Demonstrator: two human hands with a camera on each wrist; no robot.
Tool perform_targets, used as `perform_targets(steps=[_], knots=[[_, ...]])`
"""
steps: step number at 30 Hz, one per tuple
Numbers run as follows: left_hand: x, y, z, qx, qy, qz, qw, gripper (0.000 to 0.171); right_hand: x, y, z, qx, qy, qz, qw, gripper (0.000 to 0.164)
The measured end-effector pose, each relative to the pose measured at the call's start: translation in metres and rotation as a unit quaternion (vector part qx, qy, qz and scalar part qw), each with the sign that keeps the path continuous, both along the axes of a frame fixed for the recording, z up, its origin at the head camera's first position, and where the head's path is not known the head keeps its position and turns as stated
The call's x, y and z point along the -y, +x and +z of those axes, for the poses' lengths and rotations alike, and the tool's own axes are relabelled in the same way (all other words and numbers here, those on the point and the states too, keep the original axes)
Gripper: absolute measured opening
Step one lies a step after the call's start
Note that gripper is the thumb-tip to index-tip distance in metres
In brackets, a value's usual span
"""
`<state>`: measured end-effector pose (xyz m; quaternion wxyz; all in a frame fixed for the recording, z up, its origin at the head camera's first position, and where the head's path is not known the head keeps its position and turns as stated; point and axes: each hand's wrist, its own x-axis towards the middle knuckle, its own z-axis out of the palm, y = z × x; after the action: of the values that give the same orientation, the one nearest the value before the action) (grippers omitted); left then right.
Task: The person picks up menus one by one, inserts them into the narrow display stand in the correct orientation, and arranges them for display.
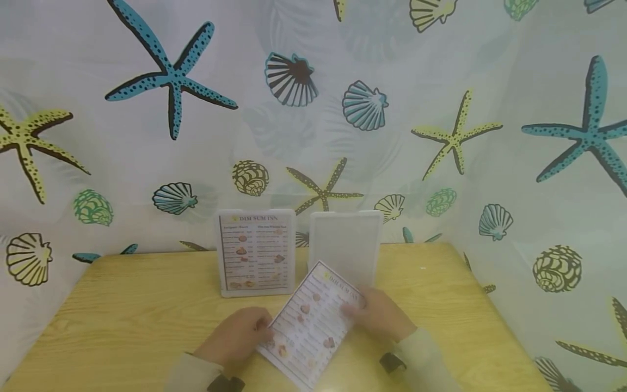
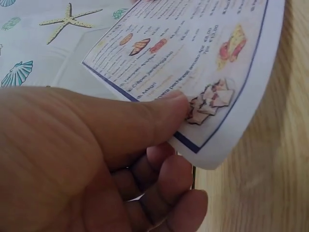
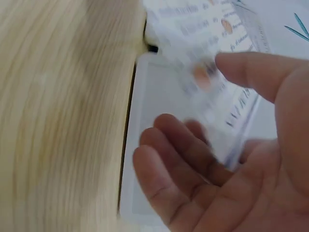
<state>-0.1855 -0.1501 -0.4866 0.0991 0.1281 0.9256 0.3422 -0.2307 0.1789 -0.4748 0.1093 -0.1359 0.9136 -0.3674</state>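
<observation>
A printed menu sheet (image 1: pixel 313 326) headed "DIM SUM INN" is tilted above the table between both hands. My left hand (image 1: pixel 242 332) pinches its lower left corner; in the left wrist view the thumb (image 2: pixel 164 113) lies over the printed face near a food picture, and the sheet bends slightly. At the upper right edge, my right hand (image 1: pixel 382 313) holds the sheet, thumb on the print and fingers around the edge, blurred in the right wrist view. Behind the sheet stands a blank white menu holder (image 1: pixel 345 239), its lower part partly hidden.
Left of the blank holder, a second white holder (image 1: pixel 256 253) stands upright with a similar menu in it. Both are on a light wooden table (image 1: pixel 147 305). A white curtain (image 1: pixel 313 136) with starfish and shell prints hangs behind the table and along its sides.
</observation>
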Motion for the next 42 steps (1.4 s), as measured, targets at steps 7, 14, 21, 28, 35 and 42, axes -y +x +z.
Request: perform_targets(steps=[7, 14, 21, 28, 35, 42], knots=[[-0.001, 0.000, 0.011, -0.020, 0.016, 0.031, 0.9992, 0.004, 0.001, -0.001, 0.004, 0.004, -0.066, -0.029, 0.997, 0.057], [0.000, -0.004, 0.016, -0.051, 0.045, 0.049, 0.9965, 0.009, 0.000, -0.005, -0.002, -0.018, -0.103, 0.020, 0.994, 0.042], [0.000, -0.007, 0.023, -0.073, 0.078, 0.061, 0.9924, 0.007, 0.004, -0.007, -0.003, -0.044, -0.114, 0.067, 0.990, 0.019], [-0.001, -0.007, 0.025, -0.083, 0.118, 0.068, 0.9872, 0.007, 0.010, -0.002, 0.003, -0.060, -0.167, 0.080, 0.981, 0.011], [-0.005, -0.008, 0.020, -0.099, 0.145, 0.071, 0.9819, 0.007, 0.013, 0.001, -0.002, -0.088, -0.213, 0.074, 0.970, 0.010], [-0.009, -0.009, 0.015, -0.106, 0.158, 0.053, 0.9804, 0.008, 0.014, 0.002, -0.005, -0.095, -0.262, 0.056, 0.959, 0.010]])
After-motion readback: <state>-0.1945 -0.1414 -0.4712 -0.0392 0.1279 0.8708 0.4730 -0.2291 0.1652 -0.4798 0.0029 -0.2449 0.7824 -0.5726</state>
